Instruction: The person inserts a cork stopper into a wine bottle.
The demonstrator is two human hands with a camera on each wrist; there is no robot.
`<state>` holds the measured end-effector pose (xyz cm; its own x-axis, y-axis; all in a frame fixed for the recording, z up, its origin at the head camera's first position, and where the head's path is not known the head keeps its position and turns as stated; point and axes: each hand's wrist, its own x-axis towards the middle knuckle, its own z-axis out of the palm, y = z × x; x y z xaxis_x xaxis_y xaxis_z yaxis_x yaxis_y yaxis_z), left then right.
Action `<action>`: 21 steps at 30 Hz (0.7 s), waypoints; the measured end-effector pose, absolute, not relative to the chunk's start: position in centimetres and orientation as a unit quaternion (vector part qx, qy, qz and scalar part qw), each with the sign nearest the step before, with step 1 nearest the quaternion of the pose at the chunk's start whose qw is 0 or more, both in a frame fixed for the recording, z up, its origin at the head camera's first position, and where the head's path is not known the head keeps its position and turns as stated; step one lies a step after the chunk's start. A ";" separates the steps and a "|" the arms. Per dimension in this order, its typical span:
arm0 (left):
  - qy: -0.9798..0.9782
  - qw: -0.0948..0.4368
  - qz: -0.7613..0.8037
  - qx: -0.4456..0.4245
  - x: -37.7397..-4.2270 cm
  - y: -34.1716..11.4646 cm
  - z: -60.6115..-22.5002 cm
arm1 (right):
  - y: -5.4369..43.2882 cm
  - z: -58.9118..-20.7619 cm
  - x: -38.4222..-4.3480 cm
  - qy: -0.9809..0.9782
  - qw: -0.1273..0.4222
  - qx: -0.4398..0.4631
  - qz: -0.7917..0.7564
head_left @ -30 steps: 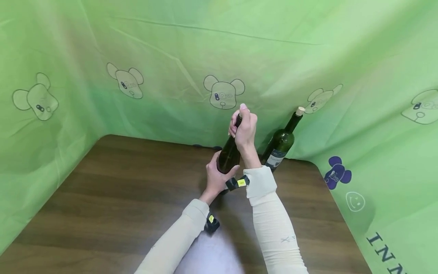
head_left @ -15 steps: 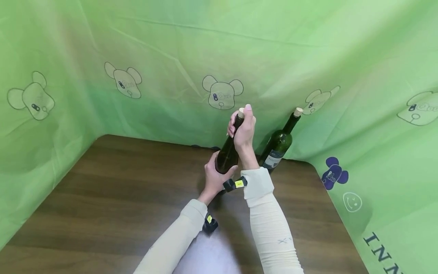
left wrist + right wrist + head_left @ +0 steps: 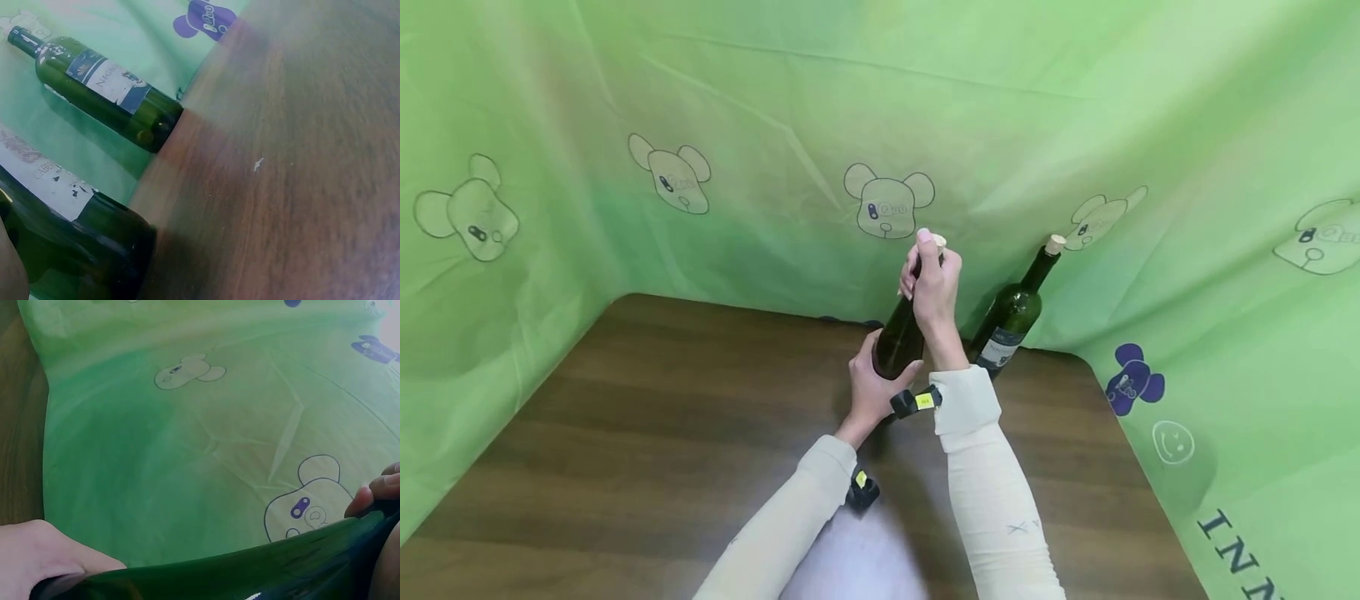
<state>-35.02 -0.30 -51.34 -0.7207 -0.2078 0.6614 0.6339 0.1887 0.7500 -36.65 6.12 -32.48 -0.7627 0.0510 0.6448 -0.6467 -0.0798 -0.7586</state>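
A dark green wine bottle point(image 3: 895, 342) stands near the table's back edge. My left hand point(image 3: 871, 390) grips its lower body, with the thumb on the near side. Around the bottle's neck my right hand point(image 3: 937, 293) curls its fingers, the thumb pointing up beside a pale cork point(image 3: 940, 242) in the mouth. In the left wrist view the held bottle point(image 3: 115, 234) shows a worn white label, and its base meets the table. Both hands point(image 3: 53, 556) appear at opposite ends of the glass in the right wrist view.
A second green wine bottle point(image 3: 1015, 310), corked and labelled, stands to the right by the back edge. Green cloth point(image 3: 760, 125) with printed bear heads hangs behind and at the sides of the brown wooden table point(image 3: 647, 442).
My right thumb has moved from over the cork to its right, then across to its left. The cork, covered at first, now shows. My left hand keeps its grip.
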 end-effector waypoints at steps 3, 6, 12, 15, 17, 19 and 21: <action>-0.689 0.347 -0.617 -0.152 -35.1 -0.4 -51.1 | 5.9 -32.2 -36.7 -0.634 0.247 0.229 0.696; -0.692 0.345 -0.616 -0.151 -35.0 -0.5 -51.2 | 5.8 -32.1 -36.7 -0.637 0.252 0.220 0.694; -0.693 0.337 -0.618 -0.159 -35.4 -0.6 -50.9 | 5.6 -31.4 -36.7 -0.643 0.277 0.222 0.679; -0.691 0.339 -0.618 -0.160 -35.8 -0.6 -50.6 | 5.7 -31.1 -37.0 -0.642 0.276 0.231 0.677; -0.692 0.338 -0.618 -0.156 -35.8 -0.5 -50.7 | 5.8 -31.3 -37.2 -0.638 0.267 0.236 0.682; -0.696 0.336 -0.617 -0.149 -35.7 -0.3 -50.9 | 6.0 -31.6 -37.3 -0.627 0.247 0.241 0.698; -0.699 0.332 -0.616 -0.143 -35.4 -0.2 -51.1 | 6.2 -31.9 -37.2 -0.614 0.224 0.244 0.716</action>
<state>-35.44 -0.15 -51.11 -0.7381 -0.2098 0.6412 0.6098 0.1992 0.7671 -37.15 6.18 -31.89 -0.7800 0.0214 0.6254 -0.6214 -0.1444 -0.7701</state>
